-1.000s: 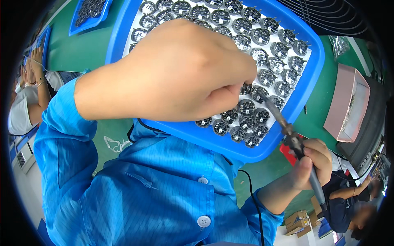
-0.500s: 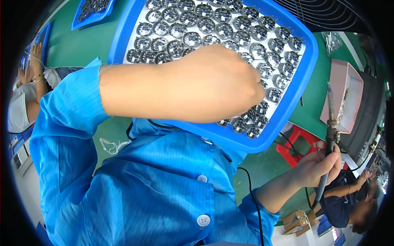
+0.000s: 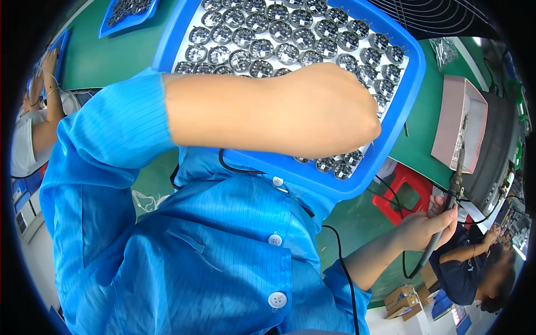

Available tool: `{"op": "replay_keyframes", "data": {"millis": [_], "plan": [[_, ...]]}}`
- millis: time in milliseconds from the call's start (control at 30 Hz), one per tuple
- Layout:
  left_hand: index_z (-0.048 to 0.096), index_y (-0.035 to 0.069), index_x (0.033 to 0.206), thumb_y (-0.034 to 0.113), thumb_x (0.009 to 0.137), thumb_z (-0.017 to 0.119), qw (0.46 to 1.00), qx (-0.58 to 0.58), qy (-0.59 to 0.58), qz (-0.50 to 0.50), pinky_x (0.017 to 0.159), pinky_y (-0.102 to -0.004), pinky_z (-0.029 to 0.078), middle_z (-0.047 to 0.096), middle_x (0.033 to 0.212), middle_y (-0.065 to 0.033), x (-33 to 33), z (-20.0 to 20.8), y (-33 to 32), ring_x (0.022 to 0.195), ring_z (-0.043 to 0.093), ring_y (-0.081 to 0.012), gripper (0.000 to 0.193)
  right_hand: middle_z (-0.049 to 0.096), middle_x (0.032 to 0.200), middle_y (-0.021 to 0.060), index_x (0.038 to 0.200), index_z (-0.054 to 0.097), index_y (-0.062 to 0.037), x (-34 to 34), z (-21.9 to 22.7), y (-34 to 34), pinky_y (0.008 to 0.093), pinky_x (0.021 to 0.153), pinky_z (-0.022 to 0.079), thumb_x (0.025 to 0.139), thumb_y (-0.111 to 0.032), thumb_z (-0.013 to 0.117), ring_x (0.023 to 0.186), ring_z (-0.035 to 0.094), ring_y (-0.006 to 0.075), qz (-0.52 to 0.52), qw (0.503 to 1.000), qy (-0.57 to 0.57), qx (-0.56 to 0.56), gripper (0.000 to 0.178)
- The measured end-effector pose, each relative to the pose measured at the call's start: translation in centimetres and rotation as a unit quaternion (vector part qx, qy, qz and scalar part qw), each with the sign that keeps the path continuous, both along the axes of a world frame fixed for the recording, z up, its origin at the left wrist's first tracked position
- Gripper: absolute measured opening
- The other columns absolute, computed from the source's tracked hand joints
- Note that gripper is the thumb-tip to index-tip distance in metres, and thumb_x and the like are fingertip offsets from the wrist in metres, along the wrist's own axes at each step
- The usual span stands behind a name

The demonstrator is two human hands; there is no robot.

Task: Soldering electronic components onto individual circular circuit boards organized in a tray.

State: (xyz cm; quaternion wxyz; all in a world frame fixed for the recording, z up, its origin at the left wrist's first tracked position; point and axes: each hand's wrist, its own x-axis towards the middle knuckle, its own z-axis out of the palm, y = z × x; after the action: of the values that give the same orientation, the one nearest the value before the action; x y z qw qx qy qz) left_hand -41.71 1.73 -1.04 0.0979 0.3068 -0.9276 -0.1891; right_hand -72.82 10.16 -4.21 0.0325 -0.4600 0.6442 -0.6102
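A blue-rimmed tray [image 3: 410,89] holds rows of small round metal-and-black parts [image 3: 280,31] on a white sheet. Over its near right part, my left hand [image 3: 329,111] is closed with the knuckles up. Its fingertips and whatever they grip are hidden beneath it; a thin pale strand shows just past the hand near the rim. Off the tray's right side, my right hand [image 3: 429,228] is wrapped round the dark handle of a soldering iron [image 3: 450,195]. The iron's metal end points upward in front of a pink box.
The pink open box [image 3: 446,125] stands right of the tray on the green table [image 3: 421,120]. A fan guard [image 3: 435,17] is at the far right, a smaller blue tray of parts [image 3: 127,14] at the far left. A red stool [image 3: 403,187] stands below. Other people sit at both sides.
My left hand has moved a little to the right over the tray. My right hand and the soldering iron have shifted slightly, and the iron's tip is lower. The view has shifted slightly.
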Motion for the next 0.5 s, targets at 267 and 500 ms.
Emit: {"op": "replay_keyframes", "data": {"millis": [267, 500], "plan": [[0.070, 0.008, 0.090, 0.024, 0.088, 0.070, 0.999, -0.041, 0.030, 0.012, 0.065, -0.0432, 0.057, 0.069, 0.088, -0.0109, -0.6, 0.2, -0.5, 0.078, 0.072, -0.0308, 0.017, 0.070, 0.084, 0.0217, 0.106, 0.059, 0.0127, 0.7, 0.3, 0.0, 0.0312, 0.066, 0.058, 0.105, -0.018, 0.057, 0.070, 0.069, 0.0237, 0.023, 0.998, 0.050, -0.036, 0.030], [0.065, 0.010, 0.109, 0.010, 0.085, 0.073, 0.987, 0.006, 0.128, 0.097, 0.062, -0.0366, 0.055, 0.068, 0.098, -0.0070, 4.6, 1.3, 0.9, 0.073, 0.069, -0.0240, 0.025, 0.069, 0.085, 0.0231, 0.108, 0.059, 0.0092, -0.3, 0.8, 0.6, 0.0323, 0.060, 0.055, 0.104, -0.016, 0.058, 0.067, 0.067, 0.0237, 0.069, 0.997, -0.017, 0.002, 0.026]]}}
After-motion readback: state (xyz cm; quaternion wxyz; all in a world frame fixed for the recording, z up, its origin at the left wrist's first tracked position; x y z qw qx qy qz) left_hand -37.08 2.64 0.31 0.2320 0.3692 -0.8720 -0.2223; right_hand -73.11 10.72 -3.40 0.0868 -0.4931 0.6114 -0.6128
